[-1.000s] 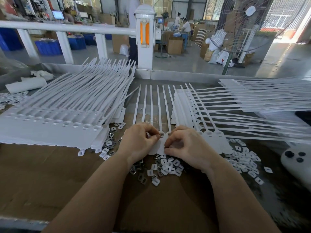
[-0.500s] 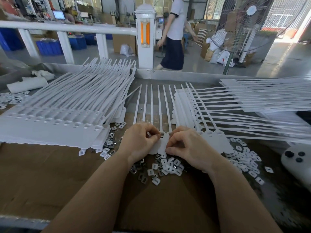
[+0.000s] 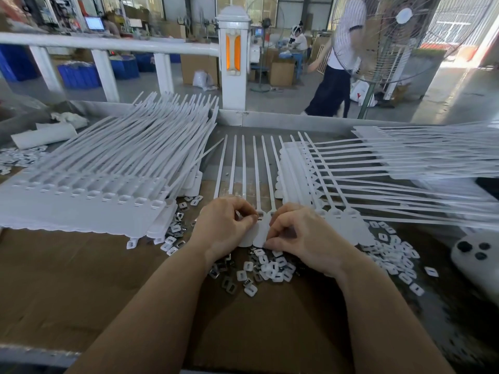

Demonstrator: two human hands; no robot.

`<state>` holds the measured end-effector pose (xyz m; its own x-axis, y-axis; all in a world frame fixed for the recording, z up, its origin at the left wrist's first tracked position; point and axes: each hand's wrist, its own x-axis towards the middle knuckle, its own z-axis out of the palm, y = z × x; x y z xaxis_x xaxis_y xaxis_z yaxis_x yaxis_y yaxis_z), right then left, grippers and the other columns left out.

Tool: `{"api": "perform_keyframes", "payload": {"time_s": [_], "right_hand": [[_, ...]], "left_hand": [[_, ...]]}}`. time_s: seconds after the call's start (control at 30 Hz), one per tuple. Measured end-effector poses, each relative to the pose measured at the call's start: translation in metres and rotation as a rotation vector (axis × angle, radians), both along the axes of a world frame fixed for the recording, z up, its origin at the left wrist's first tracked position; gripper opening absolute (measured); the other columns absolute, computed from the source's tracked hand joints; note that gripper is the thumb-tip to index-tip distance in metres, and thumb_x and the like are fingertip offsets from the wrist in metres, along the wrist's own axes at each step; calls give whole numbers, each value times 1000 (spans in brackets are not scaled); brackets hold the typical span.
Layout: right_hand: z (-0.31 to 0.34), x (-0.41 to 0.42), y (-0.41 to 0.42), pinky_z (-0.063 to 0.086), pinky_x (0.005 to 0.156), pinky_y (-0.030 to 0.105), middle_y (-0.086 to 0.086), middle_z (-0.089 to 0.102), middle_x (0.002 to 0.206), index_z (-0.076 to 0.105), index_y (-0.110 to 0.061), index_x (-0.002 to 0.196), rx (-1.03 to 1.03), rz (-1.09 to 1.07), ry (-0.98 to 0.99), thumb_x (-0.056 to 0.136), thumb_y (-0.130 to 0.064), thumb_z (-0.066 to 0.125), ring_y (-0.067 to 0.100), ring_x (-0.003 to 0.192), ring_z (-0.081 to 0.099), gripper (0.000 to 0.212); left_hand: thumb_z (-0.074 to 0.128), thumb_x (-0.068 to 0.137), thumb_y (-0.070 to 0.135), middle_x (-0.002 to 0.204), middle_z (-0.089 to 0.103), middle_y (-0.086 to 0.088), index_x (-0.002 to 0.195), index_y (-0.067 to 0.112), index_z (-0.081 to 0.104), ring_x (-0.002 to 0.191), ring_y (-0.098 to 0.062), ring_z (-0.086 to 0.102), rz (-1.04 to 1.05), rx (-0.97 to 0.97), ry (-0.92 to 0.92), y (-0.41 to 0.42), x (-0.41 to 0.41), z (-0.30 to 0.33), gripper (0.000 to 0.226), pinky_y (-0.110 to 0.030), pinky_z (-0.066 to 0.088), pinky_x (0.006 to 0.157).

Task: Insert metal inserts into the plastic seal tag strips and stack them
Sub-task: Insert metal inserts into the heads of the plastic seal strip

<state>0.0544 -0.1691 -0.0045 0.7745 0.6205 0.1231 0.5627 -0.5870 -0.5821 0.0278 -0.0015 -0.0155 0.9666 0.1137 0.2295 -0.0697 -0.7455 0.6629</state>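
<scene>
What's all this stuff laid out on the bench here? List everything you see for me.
Worked strip: one, white, centre, tails pointing away.
Left stack: many strips, white, piled left.
Right stack: many strips, white, fanned right.
Loose inserts: dozens, white and metallic, scattered near the hands.
Cardboard: brown, covering the bench.
Fan: one, wire cage, behind the bench.
Left hand: pinching at the strip's head.
Right hand: gripping the strip's tag end.
</scene>
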Motion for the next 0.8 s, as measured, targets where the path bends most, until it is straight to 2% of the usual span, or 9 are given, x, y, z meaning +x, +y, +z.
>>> {"api": "perform_keyframes", "payload": {"time_s": [0.17, 0.3, 0.43, 0.6, 0.63, 0.7, 0.73, 0.8], "right_hand": [[-2, 2, 2, 44, 83, 19, -12, 56, 89, 70, -15, 85, 85, -57, -12, 87, -18, 63, 4, 87, 54, 8], [-3, 4, 2, 41, 78, 9, -9, 64, 92, 69, -18, 92, 139, -148, -31, 91, -16, 56, 3, 89, 56, 13], [-2, 3, 1, 45, 79, 16, -7, 67, 90, 69, -17, 94, 213, -214, -23, 93, -16, 53, 5, 88, 59, 16], [-4, 6, 3, 43, 74, 17, -6, 65, 87, 69, -14, 95, 236, -287, -68, 93, -18, 53, 7, 84, 56, 17], [-5, 6, 3, 41, 72, 15, -6, 64, 85, 68, -14, 95, 248, -307, -81, 93, -18, 53, 7, 81, 55, 16], [-6, 7, 3, 38, 69, 10, -8, 62, 84, 67, -15, 95, 263, -353, -119, 93, -19, 53, 5, 80, 54, 15], [-7, 8, 3, 38, 70, 10, -7, 62, 86, 67, -15, 95, 266, -380, -136, 93, -20, 53, 5, 81, 54, 15], [-8, 11, 2, 40, 74, 15, -4, 64, 90, 67, -15, 96, 281, -434, -165, 94, -20, 53, 8, 84, 54, 15]], "left_hand": [[66, 83, 27, 76, 57, 19, 77, 32, 65, 68, 2, 51, -4, -8, -3, 1, 0, 0, 9, -8, 34, 59], [67, 83, 28, 76, 56, 22, 78, 33, 66, 69, 4, 51, -33, -24, 15, 2, -1, 1, 7, -7, 34, 58], [67, 82, 29, 77, 54, 24, 75, 38, 63, 69, 7, 49, -60, -9, 23, 1, -2, 3, 12, -6, 32, 61], [68, 80, 33, 82, 55, 23, 73, 39, 62, 77, 4, 51, -100, -5, 31, 1, -3, 3, 11, -10, 37, 70], [70, 79, 34, 83, 56, 22, 70, 40, 62, 79, 2, 52, -112, -13, 30, 0, -3, 3, 14, -14, 41, 75], [72, 77, 34, 84, 56, 22, 66, 42, 60, 83, 1, 53, -129, -17, 31, -1, -3, 4, 18, -31, 43, 91], [73, 76, 34, 84, 56, 22, 65, 43, 60, 85, 0, 53, -134, -10, 32, -1, -3, 5, 19, -39, 40, 95], [73, 76, 34, 84, 55, 22, 65, 45, 59, 89, -3, 51, -148, 25, 31, -2, -3, 7, 20, -45, 38, 98]]}}
